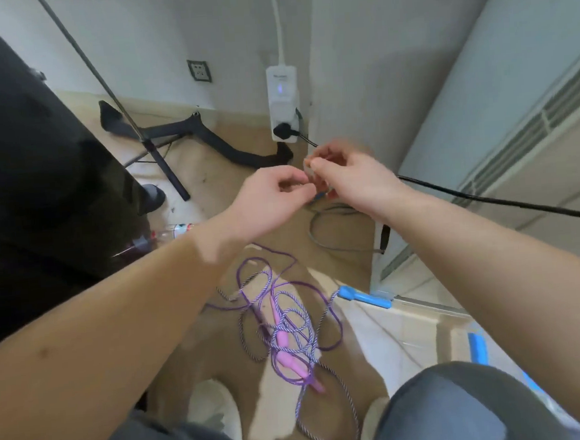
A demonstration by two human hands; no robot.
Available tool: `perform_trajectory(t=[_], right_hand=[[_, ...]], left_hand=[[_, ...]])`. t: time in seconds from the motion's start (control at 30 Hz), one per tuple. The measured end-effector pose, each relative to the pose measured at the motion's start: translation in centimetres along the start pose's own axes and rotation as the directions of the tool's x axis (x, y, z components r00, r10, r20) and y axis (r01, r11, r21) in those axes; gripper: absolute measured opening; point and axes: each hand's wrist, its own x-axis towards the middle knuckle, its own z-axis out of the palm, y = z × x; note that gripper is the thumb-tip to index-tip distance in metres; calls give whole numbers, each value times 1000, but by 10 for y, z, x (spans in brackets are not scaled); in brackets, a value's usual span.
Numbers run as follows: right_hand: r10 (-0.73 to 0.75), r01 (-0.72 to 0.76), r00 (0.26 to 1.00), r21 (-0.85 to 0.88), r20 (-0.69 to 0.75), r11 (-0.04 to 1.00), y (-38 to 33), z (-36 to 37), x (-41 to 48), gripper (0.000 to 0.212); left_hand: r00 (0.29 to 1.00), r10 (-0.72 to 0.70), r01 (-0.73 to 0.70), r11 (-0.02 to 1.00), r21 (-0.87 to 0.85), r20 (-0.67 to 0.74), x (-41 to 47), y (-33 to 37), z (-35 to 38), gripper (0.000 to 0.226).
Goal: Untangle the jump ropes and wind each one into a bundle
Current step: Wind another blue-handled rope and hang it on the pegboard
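1. Both hands are raised over the floor (342,254). The left hand (273,200) and right hand (351,177) meet fingertip to fingertip.
2. Fingers of both are curled together and pinch what looks like the top of a grey cord (317,233), whose loop hangs at 6 o'clock below them. Blur hides the exact contact.
3. The purple ropes (289,323) lie tangled on the floor at 6 o'clock from the hands, pink handle (283,337) inside the tangle. A blue handle (366,295) lies at 3 o'clock of it.
4. My judgement: step in hand is picking open a knot; no rope is wound yet.
5. Next move calls for easing one strand free with slack kept, not pulling tight.
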Motion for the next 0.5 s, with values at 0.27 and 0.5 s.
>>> perform_trajectory(t=[0.27, 0.5], right_hand=[[-34, 39, 996, -52, 83, 998, -90, -6, 63, 24], [95, -96, 992, 4, 78, 995, -223, -47, 49, 40]], left_hand=[[977, -213, 206, 965, -164, -29, 42, 54, -67, 16], [942, -335, 321, 923, -212, -32, 20, 167, -157, 10]])
